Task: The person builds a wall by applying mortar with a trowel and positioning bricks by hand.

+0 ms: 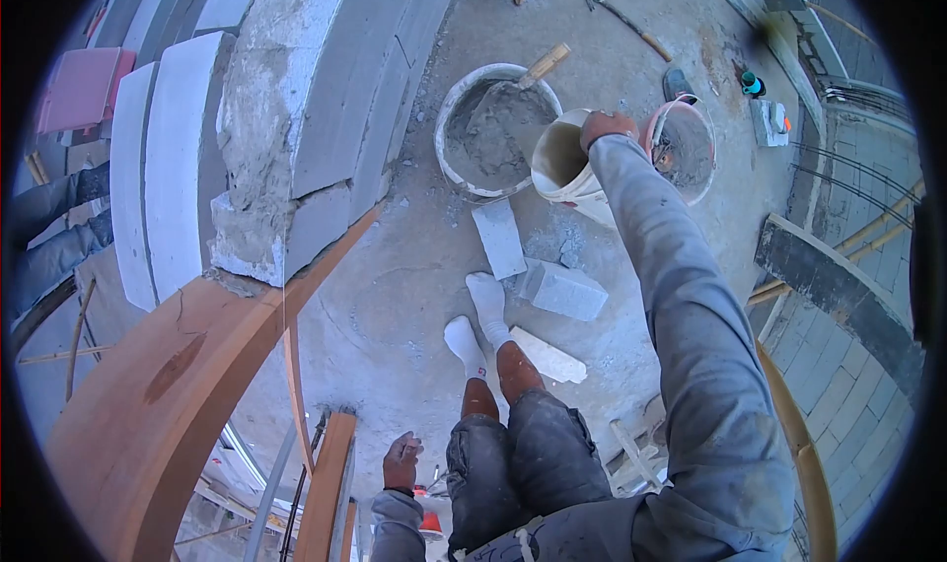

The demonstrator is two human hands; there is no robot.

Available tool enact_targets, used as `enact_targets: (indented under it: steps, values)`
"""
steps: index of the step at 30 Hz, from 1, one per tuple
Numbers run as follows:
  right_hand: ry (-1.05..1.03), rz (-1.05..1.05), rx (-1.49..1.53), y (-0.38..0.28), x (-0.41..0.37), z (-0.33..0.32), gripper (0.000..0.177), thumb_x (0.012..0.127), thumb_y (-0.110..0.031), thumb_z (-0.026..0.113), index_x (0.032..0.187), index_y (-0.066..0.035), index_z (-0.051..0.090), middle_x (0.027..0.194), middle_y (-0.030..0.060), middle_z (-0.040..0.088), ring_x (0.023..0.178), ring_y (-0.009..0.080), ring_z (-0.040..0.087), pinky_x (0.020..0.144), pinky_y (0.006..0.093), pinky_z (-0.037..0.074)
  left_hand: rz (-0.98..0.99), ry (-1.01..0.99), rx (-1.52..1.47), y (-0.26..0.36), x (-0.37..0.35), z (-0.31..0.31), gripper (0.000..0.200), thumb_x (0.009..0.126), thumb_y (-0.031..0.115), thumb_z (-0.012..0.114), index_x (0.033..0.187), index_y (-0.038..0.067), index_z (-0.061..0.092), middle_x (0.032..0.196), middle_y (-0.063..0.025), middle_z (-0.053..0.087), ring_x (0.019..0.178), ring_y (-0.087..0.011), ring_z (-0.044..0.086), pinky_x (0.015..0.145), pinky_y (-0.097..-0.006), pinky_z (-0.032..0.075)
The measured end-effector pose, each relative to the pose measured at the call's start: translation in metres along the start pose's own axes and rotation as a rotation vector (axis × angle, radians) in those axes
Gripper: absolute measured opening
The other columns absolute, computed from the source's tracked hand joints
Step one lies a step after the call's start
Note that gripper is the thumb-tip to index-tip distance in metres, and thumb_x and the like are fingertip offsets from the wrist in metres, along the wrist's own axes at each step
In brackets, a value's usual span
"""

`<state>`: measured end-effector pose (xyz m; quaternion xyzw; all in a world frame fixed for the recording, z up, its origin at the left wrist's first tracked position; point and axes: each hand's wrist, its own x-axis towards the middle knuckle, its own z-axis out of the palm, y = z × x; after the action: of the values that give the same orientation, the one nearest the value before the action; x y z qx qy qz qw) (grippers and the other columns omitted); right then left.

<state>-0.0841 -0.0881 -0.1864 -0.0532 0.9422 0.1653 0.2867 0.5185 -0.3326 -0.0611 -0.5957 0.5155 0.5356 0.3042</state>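
My right hand [609,128] is closed on the rim of a pale bucket [577,199], which tilts toward a round tub [452,173] of grey mortar [493,133]. A wooden-handled tool [545,65] rests in the tub, its lower end in the mortar. Close on the right of the pale bucket stands a pinkish bucket [702,138] with residue inside. My left hand [401,460] hangs low beside my left leg, fingers partly curled, touching nothing visible.
Grey blocks [500,239] [564,289] lie between the tub and my feet. A block wall [345,79] and wooden beam [178,385] stand at left. A hammer [631,25] lies on the floor. Another person's legs [64,237] show at far left.
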Motion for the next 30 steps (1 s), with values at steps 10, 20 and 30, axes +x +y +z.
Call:
enact_targets:
  steps: [10,20,30]
  values:
    - [-0.091,0.074,0.177,0.036,-0.034,0.007,0.030,0.080,-0.019,0.050,0.102,-0.001,0.061,0.105,0.0179,0.062,0.098,0.0299,0.061,0.082,0.0381,0.049,0.087,0.031,0.064,0.044,0.009,-0.013,0.043,0.085,0.031,0.056,0.115,0.000,0.054,0.097,-0.0069,0.063,0.084,-0.0145,0.062,0.065,-0.0254,0.046]
    - [0.060,0.108,0.196,0.030,-0.019,0.030,0.031,0.081,-0.019,0.049,0.104,0.001,0.058,0.101,0.0162,0.063,0.093,0.0293,0.062,0.078,0.0369,0.051,0.134,-0.112,0.157,0.086,0.047,-0.006,0.043,0.086,0.031,0.058,0.115,0.000,0.054,0.096,-0.0074,0.063,0.082,-0.0132,0.062,0.063,-0.0239,0.045]
    - [-0.025,0.386,0.646,0.098,-0.042,0.006,0.041,0.079,-0.023,0.049,0.113,-0.002,0.045,0.109,0.0237,0.057,0.099,0.0397,0.056,0.088,0.0434,0.042,0.348,-0.041,0.304,0.187,0.026,-0.030,0.042,0.086,0.030,0.057,0.113,-0.003,0.055,0.094,-0.0100,0.063,0.085,-0.0155,0.060,0.076,-0.0270,0.047]
